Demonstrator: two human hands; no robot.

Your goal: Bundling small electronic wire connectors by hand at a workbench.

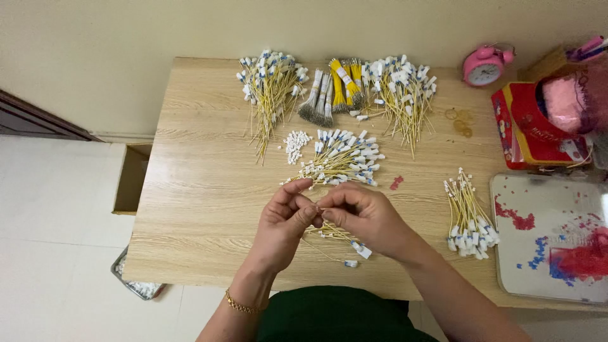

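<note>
My left hand (286, 218) and my right hand (367, 216) meet over the middle of a light wooden table (202, 190). Between their fingertips they pinch a thin yellow cable with white end pieces. A small bunch of the same yellow cables (339, 237) hangs under my right palm and rests on the table. Just beyond my hands lies a pile of yellow cables with white and blue tags (342, 158). Beside that pile sits a little heap of small white caps (295, 145). A gold bracelet circles my left wrist.
Two larger cable piles (272, 85) (402, 92) and banded yellow and grey bundles (332, 92) line the far edge. A finished bunch (468, 218) lies right. A pink alarm clock (484, 65), red tin (532, 123) and white board (551, 234) stand at right. A cardboard box (132, 178) sits below left.
</note>
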